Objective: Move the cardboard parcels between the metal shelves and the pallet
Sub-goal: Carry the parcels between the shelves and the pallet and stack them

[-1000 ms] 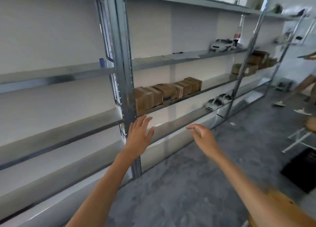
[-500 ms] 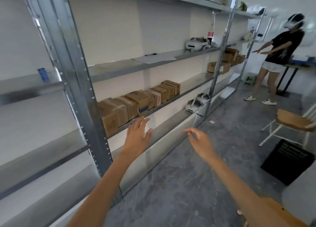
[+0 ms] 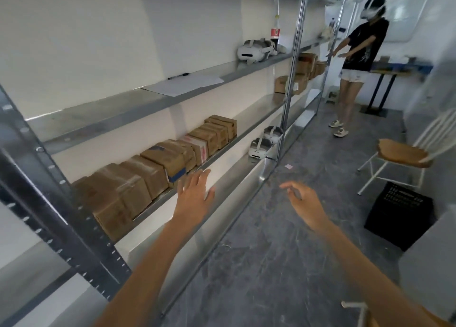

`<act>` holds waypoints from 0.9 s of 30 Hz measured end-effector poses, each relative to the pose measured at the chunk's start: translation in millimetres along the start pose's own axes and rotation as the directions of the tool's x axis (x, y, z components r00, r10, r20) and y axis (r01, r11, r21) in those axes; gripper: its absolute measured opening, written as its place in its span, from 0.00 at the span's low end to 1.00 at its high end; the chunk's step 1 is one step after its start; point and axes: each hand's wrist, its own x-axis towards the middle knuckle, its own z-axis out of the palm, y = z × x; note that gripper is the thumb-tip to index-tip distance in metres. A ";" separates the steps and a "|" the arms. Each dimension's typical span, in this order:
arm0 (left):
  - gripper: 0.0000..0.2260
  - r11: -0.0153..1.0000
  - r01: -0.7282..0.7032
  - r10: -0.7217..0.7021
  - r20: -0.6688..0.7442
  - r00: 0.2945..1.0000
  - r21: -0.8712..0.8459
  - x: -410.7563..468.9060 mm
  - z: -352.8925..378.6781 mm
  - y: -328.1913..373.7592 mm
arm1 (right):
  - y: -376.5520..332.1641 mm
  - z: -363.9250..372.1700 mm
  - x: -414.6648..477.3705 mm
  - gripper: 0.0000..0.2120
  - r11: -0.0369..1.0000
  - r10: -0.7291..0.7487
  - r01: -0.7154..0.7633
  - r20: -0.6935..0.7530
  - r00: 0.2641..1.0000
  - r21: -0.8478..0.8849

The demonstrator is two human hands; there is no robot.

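1. Cardboard parcels [image 3: 153, 169]: row on mid metal shelf [image 3: 256, 113], at front edge, prob. for easy reach.
2. Left hand [image 3: 195, 193], right hand [image 3: 304, 202]: both empty, fingers loose, spread apart; likely pre-set for two-sided grab.
3. Pallet: not visible.

You see brown cardboard parcels [image 3: 158, 169], one printed blue, and grey metal shelves [image 3: 123, 112]. The floor [image 3: 283, 252] is grey with marbled veining. The crate [image 3: 399, 218] is black, the chair seat [image 3: 402, 153] tan.
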 end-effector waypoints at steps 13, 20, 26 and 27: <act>0.22 0.985 0.125 -0.124 0.013 0.992 -0.119 178.4 76.4 33.3 | 107.7 -7.6 209.7 0.12 0.998 0.036 -0.041 0.108 0.994 0.046; 0.21 0.956 0.189 -0.192 0.009 0.981 -0.227 247.5 100.8 34.9 | 129.2 41.1 306.0 0.10 0.991 0.034 -0.069 0.293 0.955 0.112; 0.20 0.947 0.240 -0.240 0.025 0.970 -0.214 320.6 131.4 -3.8 | 131.2 92.3 384.4 0.09 0.993 0.010 -0.054 0.373 0.928 0.108; 0.20 0.940 0.255 -0.255 0.029 0.967 -0.228 334.7 137.2 -11.3 | 133.6 100.7 399.8 0.10 0.994 0.019 -0.058 0.381 0.925 0.091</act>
